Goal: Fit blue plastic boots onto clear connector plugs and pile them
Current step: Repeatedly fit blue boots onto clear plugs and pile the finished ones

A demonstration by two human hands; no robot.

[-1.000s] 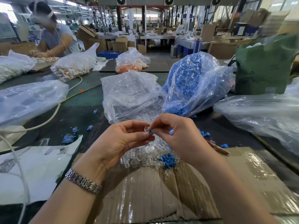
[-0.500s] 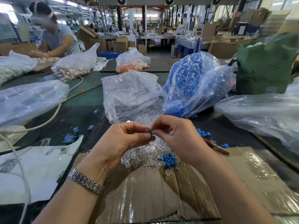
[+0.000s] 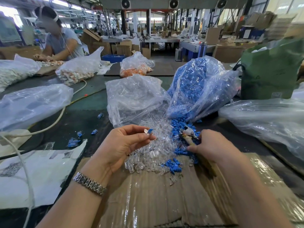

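Plug [image 3: 146,131] w/ blue boot [image 3: 150,131] fitted, pinched betw. thumb and fingertips of left hand [image 3: 122,145], held above loose pile of clear plugs [image 3: 153,153]. Long axis approx. horizontal, boot end pointing right. Right hand [image 3: 212,146] low on blue boots pile [image 3: 179,129], fingers curled; what they grip, cannot tell. Cardboard [image 3: 164,195] under both.

It was a factory floor: long workbenches [image 3: 164,40], stacked cardboard boxes [image 3: 227,53], bulk bags of blue boots [image 3: 195,89], another worker [image 3: 60,41] sorting.

Blue boot [image 3: 150,131] on clear plug [image 3: 146,131], held above loose pile [image 3: 153,150].
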